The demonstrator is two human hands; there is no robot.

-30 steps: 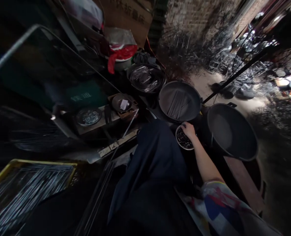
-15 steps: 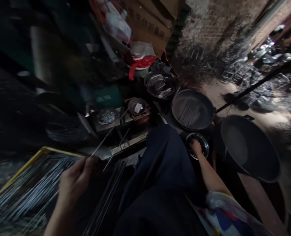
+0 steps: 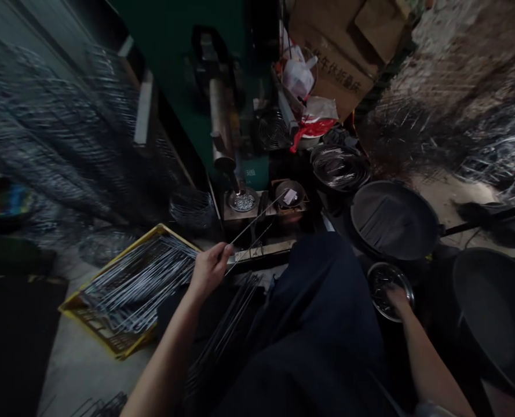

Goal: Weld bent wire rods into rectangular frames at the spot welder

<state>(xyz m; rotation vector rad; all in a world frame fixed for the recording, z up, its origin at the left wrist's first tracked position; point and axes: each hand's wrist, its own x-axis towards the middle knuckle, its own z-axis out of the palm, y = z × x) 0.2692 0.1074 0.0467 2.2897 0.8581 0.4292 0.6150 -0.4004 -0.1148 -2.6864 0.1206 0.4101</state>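
My left hand (image 3: 210,267) is closed round the end of a thin metal rod (image 3: 256,220), which points away to the upper right. The rod's far tip reaches a small dark dish (image 3: 290,193) with a pale scrap in it. Down to the right, my right hand (image 3: 397,296) reaches into a shiny metal bowl (image 3: 411,289) holding small dark pieces. Its fingers are smeared and partly hidden, so I cannot tell what they hold. Between my left hand and my knee lies a bundle of thin rods (image 3: 235,313).
A yellow crate (image 3: 96,339) of bent metal rods stands at left. Ahead is a green machine (image 3: 174,87) above a dish of small shiny pieces (image 3: 244,201). To the right sit a wide dark pan (image 3: 396,214) with thin rods, a larger pan (image 3: 492,307) and a basin of wire (image 3: 339,167).
The view has swung left, so everything sits further right and more of the crate and machine shows. My left hand still holds the rod; my right hand is still in the bowl.
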